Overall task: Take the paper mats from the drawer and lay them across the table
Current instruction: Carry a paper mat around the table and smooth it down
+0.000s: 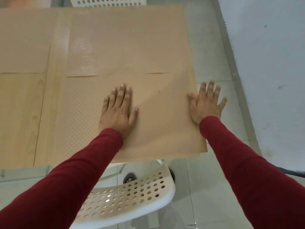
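While the left hand (118, 111) lies flat on the near paper mat (158, 116), fingers together, the right hand (206, 103) spreads wide at its 3 o'clock edge.

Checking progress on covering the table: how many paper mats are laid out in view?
3. One tan paper mat lies nearest, under the left hand; a second lies beyond it; a third at far left, cut off by the frame. More may lie outside view.
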